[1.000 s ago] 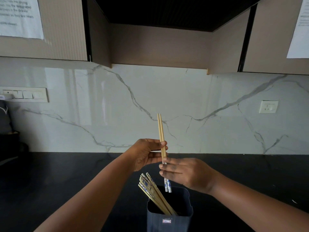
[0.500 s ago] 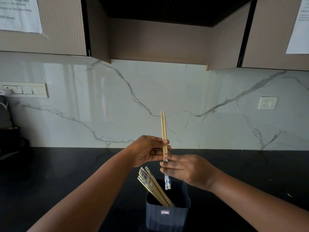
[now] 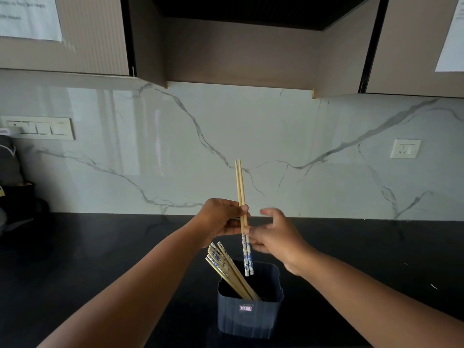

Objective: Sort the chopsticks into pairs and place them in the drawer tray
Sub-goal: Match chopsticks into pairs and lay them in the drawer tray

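Two bamboo chopsticks with blue-and-white patterned ends stand upright and side by side above a dark square holder. My left hand pinches the pair at mid-length between thumb and fingers. My right hand is just right of the pair with its fingers spread and blurred; its lower fingertips lie against the patterned part. Several more chopsticks of the same kind lean to the left inside the holder. No drawer tray is in view.
The holder stands on a black countertop in front of a white marble backsplash. A switch panel and a socket are on the wall. Dark objects sit at the far left. Cabinets hang overhead.
My right hand has opened its fingers and loosened from the pair, which my left hand still holds. The camera has tipped down slightly.
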`<move>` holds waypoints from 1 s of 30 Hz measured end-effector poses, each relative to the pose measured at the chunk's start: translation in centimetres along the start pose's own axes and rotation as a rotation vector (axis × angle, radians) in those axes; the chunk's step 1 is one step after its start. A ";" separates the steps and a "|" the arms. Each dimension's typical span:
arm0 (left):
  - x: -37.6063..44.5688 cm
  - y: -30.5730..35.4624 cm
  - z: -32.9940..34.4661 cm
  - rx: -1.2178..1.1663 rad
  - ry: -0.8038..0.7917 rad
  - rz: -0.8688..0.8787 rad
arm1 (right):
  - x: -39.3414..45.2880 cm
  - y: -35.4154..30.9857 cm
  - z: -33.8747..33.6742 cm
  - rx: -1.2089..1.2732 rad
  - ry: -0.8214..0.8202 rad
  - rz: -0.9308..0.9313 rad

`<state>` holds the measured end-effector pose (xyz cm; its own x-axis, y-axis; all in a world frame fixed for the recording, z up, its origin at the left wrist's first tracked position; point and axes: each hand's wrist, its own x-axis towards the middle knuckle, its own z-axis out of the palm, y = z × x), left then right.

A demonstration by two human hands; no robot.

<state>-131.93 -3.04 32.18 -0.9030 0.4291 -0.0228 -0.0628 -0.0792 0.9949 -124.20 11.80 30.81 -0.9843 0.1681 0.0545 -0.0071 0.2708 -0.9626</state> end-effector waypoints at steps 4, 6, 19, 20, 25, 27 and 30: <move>-0.3 -0.9 0.5 0.067 0.012 0.039 | 0.2 0.6 0.3 0.197 -0.042 0.146; -0.7 -1.1 0.6 0.054 0.014 0.050 | 0.2 1.2 0.2 0.231 -0.043 0.133; -1.2 -2.7 -4.4 0.324 0.486 0.434 | -2.7 6.4 1.2 -0.027 -0.298 -0.062; -1.5 -3.6 -5.7 0.297 0.560 0.473 | -3.3 7.9 1.7 -0.073 -0.335 -0.044; -2.1 -10.7 -10.6 0.387 0.825 0.447 | -5.5 15.8 3.2 -0.395 -0.600 0.098; -1.8 -15.0 -11.9 0.707 0.760 0.255 | -6.4 19.0 3.4 -0.548 -0.706 0.144; -2.5 -21.9 -11.9 1.254 0.430 -0.187 | -7.5 23.6 3.7 -0.768 -0.813 0.187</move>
<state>-133.40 -13.10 9.22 -0.9994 0.0090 0.0337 0.0212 0.9226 0.3852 -117.61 13.45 6.73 -0.7834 -0.3224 -0.5313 -0.0129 0.8631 -0.5049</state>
